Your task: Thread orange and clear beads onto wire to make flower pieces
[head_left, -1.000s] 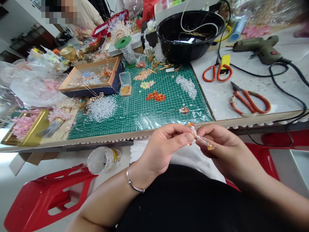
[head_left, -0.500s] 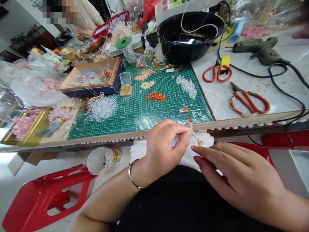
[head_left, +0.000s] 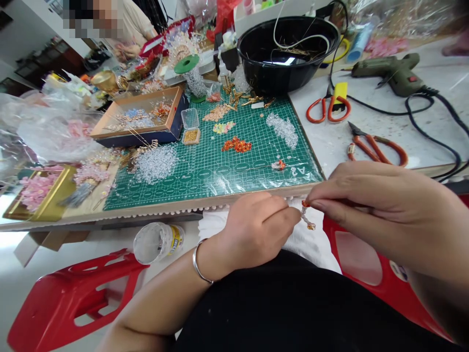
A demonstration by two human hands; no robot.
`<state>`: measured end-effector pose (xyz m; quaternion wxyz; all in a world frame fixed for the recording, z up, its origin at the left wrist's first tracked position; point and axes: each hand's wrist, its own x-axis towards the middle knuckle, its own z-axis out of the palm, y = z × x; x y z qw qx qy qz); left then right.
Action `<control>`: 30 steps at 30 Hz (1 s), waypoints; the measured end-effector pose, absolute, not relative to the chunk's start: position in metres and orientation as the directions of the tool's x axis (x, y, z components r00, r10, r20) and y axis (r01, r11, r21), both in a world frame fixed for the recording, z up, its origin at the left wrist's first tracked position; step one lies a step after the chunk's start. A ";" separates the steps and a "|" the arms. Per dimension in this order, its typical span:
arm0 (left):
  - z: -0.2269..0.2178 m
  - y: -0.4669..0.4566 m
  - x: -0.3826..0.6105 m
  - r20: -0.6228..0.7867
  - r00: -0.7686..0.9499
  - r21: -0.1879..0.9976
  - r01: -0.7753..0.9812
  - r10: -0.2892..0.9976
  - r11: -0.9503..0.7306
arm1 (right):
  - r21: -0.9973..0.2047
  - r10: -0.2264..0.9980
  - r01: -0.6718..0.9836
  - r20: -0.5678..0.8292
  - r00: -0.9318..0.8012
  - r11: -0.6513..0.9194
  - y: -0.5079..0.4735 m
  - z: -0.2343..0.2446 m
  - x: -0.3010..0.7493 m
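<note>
Between my hands, just off the table's front edge, is a small beaded wire sprig point(head_left: 307, 221) with clear beads and an amber bead at its lower end. My left hand point(head_left: 258, 230), a silver bangle at its wrist, is closed, its fingertips against the sprig's stem. The thumb and forefinger of my right hand point(head_left: 373, 205) pinch the orange bead at the sprig's top. A similar orange-and-clear beaded piece point(head_left: 279, 165) lies on the green cutting mat point(head_left: 176, 188), near a pile of orange beads point(head_left: 237, 144).
Clear beads point(head_left: 156, 164) lie in a heap at left, others point(head_left: 282, 131) at right. Behind stands a black bowl point(head_left: 286, 73). Pliers point(head_left: 377, 144), red-handled scissors point(head_left: 328, 110) and a corded glue gun point(head_left: 392, 73) lie at right. A red stool point(head_left: 73, 298) stands below; another person is at the back left.
My right hand has moved up from below the sprig and now pinches its orange top. My left hand has turned, fingers curling in, and shifted slightly right with the sprig.
</note>
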<state>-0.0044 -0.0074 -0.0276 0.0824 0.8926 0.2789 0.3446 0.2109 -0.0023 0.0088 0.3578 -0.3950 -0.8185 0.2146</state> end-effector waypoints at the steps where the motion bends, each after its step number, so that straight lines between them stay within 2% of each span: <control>1: -0.028 -0.007 -0.004 0.569 0.620 0.328 0.431 0.540 -0.841 | -0.671 0.807 0.466 0.383 -0.449 0.577 0.002 0.010 0.211; 5: -0.029 -0.006 -0.004 0.604 0.616 0.329 0.384 0.505 -0.862 | -0.855 0.866 0.389 0.128 -0.483 0.343 0.025 0.006 0.208; 9: -0.024 -0.008 -0.002 0.660 0.518 0.462 0.292 0.544 -0.838 | -0.973 0.812 0.228 -0.095 -0.576 0.047 0.035 -0.022 0.201; 13: -0.019 -0.010 -0.001 0.592 0.345 0.661 0.310 0.728 -0.684 | -0.966 0.702 0.009 -0.194 -0.685 -0.258 0.015 -0.056 0.189; 15: -0.018 -0.009 0.000 0.569 0.306 0.699 0.310 0.763 -0.645 | -0.929 0.685 -0.078 -0.207 -0.698 -0.361 0.001 -0.063 0.185; 17: -0.018 -0.008 0.001 0.588 0.272 0.685 0.334 0.762 -0.647 | -0.896 0.688 -0.142 -0.213 -0.694 -0.420 -0.011 -0.062 0.182; 20: -0.017 -0.006 0.003 0.635 0.208 0.636 0.405 0.744 -0.656 | -0.879 0.724 -0.187 -0.221 -0.654 -0.438 -0.021 -0.052 0.181; 24: -0.016 -0.006 0.005 0.644 0.209 0.627 0.405 0.736 -0.665 | -0.924 0.799 -0.141 -0.221 -0.559 -0.355 -0.025 -0.047 0.182; 28: -0.019 -0.007 0.006 0.632 0.186 0.651 0.399 0.752 -0.646 | -0.981 0.871 0.024 -0.180 -0.458 -0.190 -0.023 -0.046 0.183; 30: -0.022 -0.007 0.006 0.648 0.157 0.633 0.433 0.745 -0.642 | -0.982 0.914 0.186 -0.088 -0.396 -0.014 -0.021 -0.042 0.184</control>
